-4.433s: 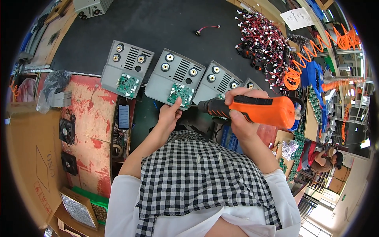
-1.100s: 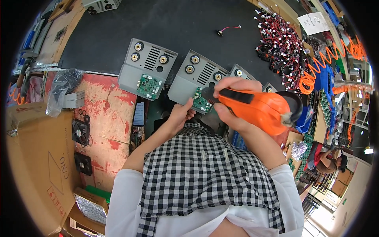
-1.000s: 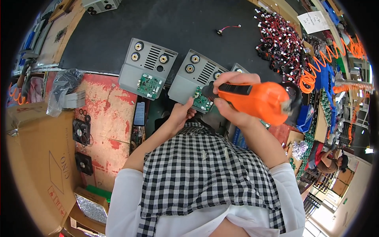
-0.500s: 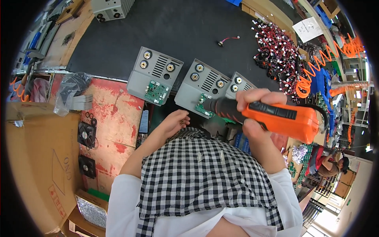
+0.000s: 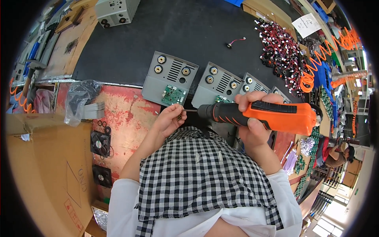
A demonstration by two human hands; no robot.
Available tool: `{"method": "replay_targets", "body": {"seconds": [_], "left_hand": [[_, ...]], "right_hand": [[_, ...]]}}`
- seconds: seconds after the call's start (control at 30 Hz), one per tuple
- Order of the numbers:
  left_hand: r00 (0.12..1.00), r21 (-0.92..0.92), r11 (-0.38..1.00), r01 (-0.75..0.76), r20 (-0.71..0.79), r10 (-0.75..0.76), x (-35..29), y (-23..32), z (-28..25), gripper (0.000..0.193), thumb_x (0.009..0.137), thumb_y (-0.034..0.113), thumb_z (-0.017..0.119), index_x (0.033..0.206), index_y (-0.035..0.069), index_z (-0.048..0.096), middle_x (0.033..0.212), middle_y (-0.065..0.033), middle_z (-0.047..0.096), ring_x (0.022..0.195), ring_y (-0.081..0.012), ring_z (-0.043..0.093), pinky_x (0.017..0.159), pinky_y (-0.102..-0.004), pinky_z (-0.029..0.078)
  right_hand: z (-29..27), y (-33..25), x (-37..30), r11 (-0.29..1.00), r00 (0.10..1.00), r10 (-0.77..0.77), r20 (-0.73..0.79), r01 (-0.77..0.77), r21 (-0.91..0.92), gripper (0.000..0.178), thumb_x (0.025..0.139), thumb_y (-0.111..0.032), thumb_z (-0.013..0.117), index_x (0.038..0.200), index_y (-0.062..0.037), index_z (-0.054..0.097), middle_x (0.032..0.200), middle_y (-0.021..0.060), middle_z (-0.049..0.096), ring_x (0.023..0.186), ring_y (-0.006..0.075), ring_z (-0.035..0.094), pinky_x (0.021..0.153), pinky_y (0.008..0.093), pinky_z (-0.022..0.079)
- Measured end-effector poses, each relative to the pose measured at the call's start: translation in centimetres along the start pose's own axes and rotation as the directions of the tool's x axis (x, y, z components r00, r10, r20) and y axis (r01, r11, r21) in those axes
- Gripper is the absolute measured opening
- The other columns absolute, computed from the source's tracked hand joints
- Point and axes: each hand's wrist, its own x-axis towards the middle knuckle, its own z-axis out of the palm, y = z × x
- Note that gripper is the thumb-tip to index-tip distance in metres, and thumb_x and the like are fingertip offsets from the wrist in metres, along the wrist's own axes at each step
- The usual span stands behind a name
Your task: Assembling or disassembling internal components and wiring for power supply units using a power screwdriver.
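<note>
My right hand (image 5: 256,114) is wrapped round an orange and black electric screwdriver (image 5: 282,117), held level with its bit pointing left. The bit's tip meets the pinched fingertips of my left hand (image 5: 169,121). Small brass-coloured screws (image 5: 179,117) show in the curled fingers of that hand, too small to make out well. Just beyond my left hand lies a grey metal panel (image 5: 152,85) with a green circuit board (image 5: 173,94) on its near part. A second grey panel (image 5: 202,89) sits to its right, its circuit board (image 5: 223,98) partly hidden behind the screwdriver.
More grey panels (image 5: 254,83) continue to the right on the black-topped bench (image 5: 173,27). A heap of red-and-black wired connectors (image 5: 282,51) lies at the far right, beside a coiled orange hose (image 5: 308,81). Left stand a cardboard box (image 5: 47,166) and black fans (image 5: 100,143).
The screwdriver has come away from the second panel's circuit board, and its bit has moved to my left fingertips. My left hand has risen slightly. The whole view has shifted, moving the panels rightward.
</note>
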Motion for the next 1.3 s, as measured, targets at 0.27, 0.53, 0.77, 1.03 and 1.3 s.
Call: {"method": "replay_targets", "body": {"seconds": [0.27,0.53,0.77,1.03,1.3], "left_hand": [[0.991,-0.190,0.982,0.008,0.135,0.018,-0.1,0.6,-1.7,0.009,0.080,0.012,0.053,0.075,0.006,0.049,0.068,-0.0023,0.048,0.058,-0.0096,0.043,0.048,-0.0183,0.034],[0.985,-0.226,0.974,0.034,0.175,0.007,-0.3,0.6,-3.0,0.015,0.080,0.019,0.054,0.072,0.007,0.048,0.060,-0.0027,0.044,0.050,-0.0103,0.039,0.041,-0.0184,0.028],[0.990,-0.180,0.983,0.020,0.139,0.006,-0.4,0.2,-3.3,0.022,0.080,0.026,0.054,0.072,0.005,0.053,0.057,-0.0036,0.048,0.048,-0.0115,0.041,0.039,-0.0189,0.029],[0.995,-0.126,0.989,0.073,-0.065,-0.082,-0.7,-0.1,-2.2,0.037,0.083,0.037,0.043,0.085,0.002,0.052,0.070,-0.0066,0.054,0.063,-0.0158,0.052,0.057,-0.0234,0.042],[0.979,-0.017,0.994,-0.110,-0.175,0.106,1.8,-0.5,-4.6,0.029,0.085,0.032,0.044,0.094,0.005,0.049,0.079,-0.0037,0.055,0.066,-0.0120,0.051,0.057,-0.0227,0.040]], "right_hand": [[2.3,0.9,0.6,0.999,0.998,0.037,-0.055,-0.035,0.039,0.038,0.062,-0.004,0.058,0.092,-0.0086,0.035,0.085,0.0157,0.051,0.070,0.0208,0.050,0.066,0.0375,0.042],[3.2,1.5,1.1,0.996,0.997,0.072,0.009,-0.073,0.046,0.039,0.061,-0.003,0.058,0.092,-0.0090,0.035,0.085,0.0159,0.051,0.070,0.0209,0.050,0.067,0.0377,0.042],[3.1,1.7,1.1,0.996,0.992,0.091,0.086,-0.091,-0.004,0.042,0.061,-0.001,0.056,0.095,-0.0087,0.033,0.086,0.0163,0.051,0.069,0.0206,0.050,0.063,0.0333,0.043],[2.6,2.8,0.5,0.994,0.991,0.103,0.084,-0.100,-0.040,0.041,0.060,0.004,0.053,0.094,-0.0083,0.033,0.088,0.0168,0.051,0.069,0.0197,0.050,0.063,0.0322,0.043],[2.1,3.5,0.9,0.988,0.998,0.071,0.000,-0.070,-0.136,0.039,0.059,0.005,0.052,0.091,-0.0070,0.034,0.086,0.0161,0.051,0.069,0.0198,0.051,0.064,0.0329,0.043]]}}
